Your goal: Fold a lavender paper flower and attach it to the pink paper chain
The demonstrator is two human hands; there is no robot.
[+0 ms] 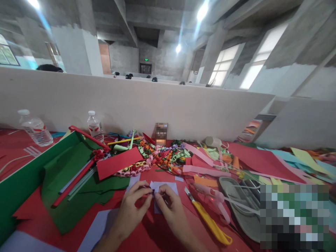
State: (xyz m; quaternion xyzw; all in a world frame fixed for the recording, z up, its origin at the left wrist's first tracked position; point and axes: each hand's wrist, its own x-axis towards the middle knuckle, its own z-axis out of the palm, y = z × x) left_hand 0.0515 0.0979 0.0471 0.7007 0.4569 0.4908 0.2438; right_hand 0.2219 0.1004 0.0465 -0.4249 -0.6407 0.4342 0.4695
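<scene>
My left hand and my right hand meet over the red table, thumbs and forefingers pinched together. Between their fingertips is a small piece of purple paper, largely covered by the fingers. Just behind them lies a light purple paper sheet on the red tabletop. A yellow-handled utility knife rests to the right of my right hand. Beyond it is a pink glue gun with a small red light glowing. Another purple sheet lies partly under my left forearm.
Paper chains pile up at the back centre. Green paper, a red strip and red rods lie left. Two water bottles stand by the white partition. A grey tray and coloured sheets are right.
</scene>
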